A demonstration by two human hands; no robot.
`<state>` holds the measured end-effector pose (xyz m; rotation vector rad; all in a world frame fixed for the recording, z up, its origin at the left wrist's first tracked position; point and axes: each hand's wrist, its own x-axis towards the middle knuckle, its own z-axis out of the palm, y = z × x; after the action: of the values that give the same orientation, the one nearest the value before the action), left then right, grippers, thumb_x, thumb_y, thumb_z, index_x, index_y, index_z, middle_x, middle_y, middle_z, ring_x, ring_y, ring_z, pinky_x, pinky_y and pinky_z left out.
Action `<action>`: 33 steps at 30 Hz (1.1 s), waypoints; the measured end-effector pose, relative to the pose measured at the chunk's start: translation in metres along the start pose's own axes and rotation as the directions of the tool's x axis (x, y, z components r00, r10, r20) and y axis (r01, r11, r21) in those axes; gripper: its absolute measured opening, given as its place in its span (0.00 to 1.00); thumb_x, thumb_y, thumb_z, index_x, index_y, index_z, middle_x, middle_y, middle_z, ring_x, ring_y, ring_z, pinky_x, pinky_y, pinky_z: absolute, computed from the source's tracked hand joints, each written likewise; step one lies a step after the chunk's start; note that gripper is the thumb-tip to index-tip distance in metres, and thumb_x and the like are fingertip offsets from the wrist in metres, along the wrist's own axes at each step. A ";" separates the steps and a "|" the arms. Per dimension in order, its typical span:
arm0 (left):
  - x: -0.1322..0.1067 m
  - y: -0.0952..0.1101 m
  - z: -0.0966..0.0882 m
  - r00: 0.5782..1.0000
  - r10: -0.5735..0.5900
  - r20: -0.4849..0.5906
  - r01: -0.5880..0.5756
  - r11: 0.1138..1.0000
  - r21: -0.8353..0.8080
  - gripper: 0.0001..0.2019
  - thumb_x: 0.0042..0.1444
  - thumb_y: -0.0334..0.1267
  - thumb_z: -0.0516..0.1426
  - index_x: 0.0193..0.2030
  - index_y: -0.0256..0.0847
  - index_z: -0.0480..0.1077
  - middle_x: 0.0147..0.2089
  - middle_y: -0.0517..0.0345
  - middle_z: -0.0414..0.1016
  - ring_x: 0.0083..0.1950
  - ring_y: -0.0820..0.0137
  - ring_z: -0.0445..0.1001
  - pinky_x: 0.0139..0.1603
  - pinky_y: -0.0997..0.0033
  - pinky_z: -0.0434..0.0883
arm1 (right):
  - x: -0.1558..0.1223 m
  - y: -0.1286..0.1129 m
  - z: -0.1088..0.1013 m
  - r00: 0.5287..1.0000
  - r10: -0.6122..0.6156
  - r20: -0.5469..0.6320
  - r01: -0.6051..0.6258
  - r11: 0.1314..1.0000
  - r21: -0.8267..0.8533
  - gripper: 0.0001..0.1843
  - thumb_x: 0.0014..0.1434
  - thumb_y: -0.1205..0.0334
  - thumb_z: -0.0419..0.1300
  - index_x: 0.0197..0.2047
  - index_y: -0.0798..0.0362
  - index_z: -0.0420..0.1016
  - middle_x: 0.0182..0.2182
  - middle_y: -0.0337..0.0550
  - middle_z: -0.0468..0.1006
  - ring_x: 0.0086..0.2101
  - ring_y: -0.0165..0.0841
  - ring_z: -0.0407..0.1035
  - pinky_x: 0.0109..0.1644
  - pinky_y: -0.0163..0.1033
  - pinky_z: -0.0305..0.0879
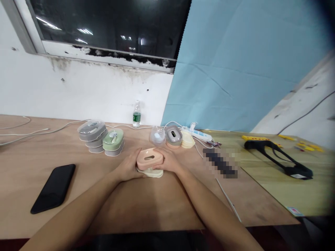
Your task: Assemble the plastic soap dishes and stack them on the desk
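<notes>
My left hand (128,166) is closed around the left side of a small pink rounded box shell (146,162) with a slot in its top. Beneath the shell lies a flat cream-coloured piece (156,173), and the left thumb reaches along its near edge. On the other side, my right hand (169,161) grips the shell, fingers over its right end and front. Shell and cream piece sit low over the tabletop, the shell slightly offset from the piece. The undersides of both are hidden.
Stacked lidded boxes in grey (92,130) and green (113,139) stand left. Behind my hands are clear covers (157,136), a grey shell (173,135) and cream pieces (187,140). A phone (53,188), a bottle (136,116), a power strip (200,134) and a black strap-like object (278,158) lie around.
</notes>
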<state>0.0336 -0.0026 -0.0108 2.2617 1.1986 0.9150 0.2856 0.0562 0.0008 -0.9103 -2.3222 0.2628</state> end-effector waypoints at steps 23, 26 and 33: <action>0.003 -0.004 0.005 0.982 -0.154 -0.111 0.185 0.913 0.364 0.45 0.47 0.62 0.58 0.65 0.35 0.54 0.66 0.35 0.55 0.64 0.48 0.61 0.60 0.50 0.62 | 0.004 0.003 0.013 0.990 0.037 0.137 -0.043 0.998 0.041 0.44 0.44 0.41 0.68 0.61 0.49 0.65 0.58 0.52 0.68 0.57 0.46 0.62 0.60 0.52 0.57; 0.003 -0.007 0.004 0.980 -0.169 -0.110 0.197 0.915 0.352 0.41 0.49 0.61 0.58 0.64 0.35 0.57 0.65 0.37 0.59 0.64 0.48 0.61 0.61 0.50 0.61 | 0.003 0.003 0.013 0.985 0.017 0.172 -0.023 0.999 0.034 0.46 0.42 0.39 0.68 0.62 0.48 0.64 0.58 0.51 0.68 0.57 0.46 0.62 0.61 0.52 0.57; 0.003 -0.008 0.001 0.983 -0.155 -0.094 0.176 0.944 0.281 0.38 0.47 0.59 0.60 0.62 0.41 0.60 0.63 0.43 0.64 0.62 0.49 0.63 0.61 0.49 0.59 | 0.004 0.009 0.011 0.993 0.121 -0.001 -0.121 0.992 0.029 0.33 0.60 0.45 0.55 0.64 0.50 0.58 0.54 0.51 0.72 0.52 0.43 0.68 0.55 0.50 0.63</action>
<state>0.0308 0.0041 -0.0152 2.3163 1.6197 0.8048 0.2809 0.0658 -0.0094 -1.0374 -2.2583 0.3450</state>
